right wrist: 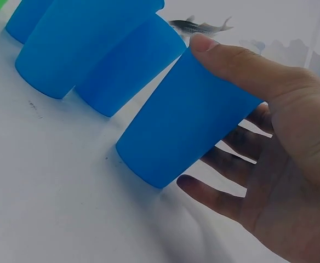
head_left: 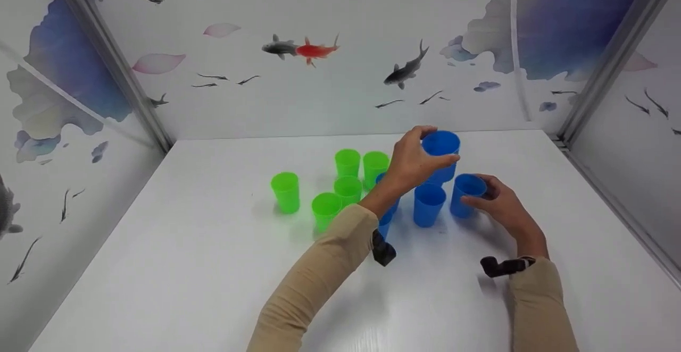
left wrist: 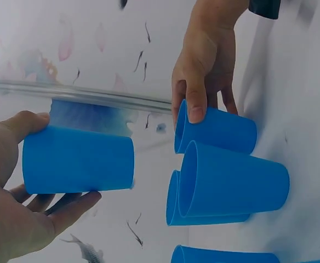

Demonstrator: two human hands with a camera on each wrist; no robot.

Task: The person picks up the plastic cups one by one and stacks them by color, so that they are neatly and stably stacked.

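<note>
The left hand (head_left: 410, 163) grips a blue cup (left wrist: 78, 159) between thumb and fingers, holding it mouth-up above the table (head_left: 186, 245). The right hand (head_left: 503, 206) holds a second blue cup (right wrist: 182, 120), thumb at its rim and fingers around the far side; whether its base touches the table is hard to tell.

Just beside the right hand's cup, another blue cup (head_left: 427, 209) stands upright, and more blue cups (head_left: 384, 227) are partly hidden behind the left arm, so their count is uncertain. Farther left are five upright green cups: four in a cluster (head_left: 348, 188) and a lone one (head_left: 286, 195) apart at the far left.

The colours are already separate, green left and blue right. The green side looks settled, with no hand on it; the blue side seems unfinished, as the raised cup is not yet set down.

The table is white and glossy, with soft shadows. Pale walls (head_left: 319, 110) surround it on three sides, printed with fish (head_left: 405, 71), pink petals and blue-purple washes, with grey metal strips (head_left: 110, 59) in the corners.
</note>
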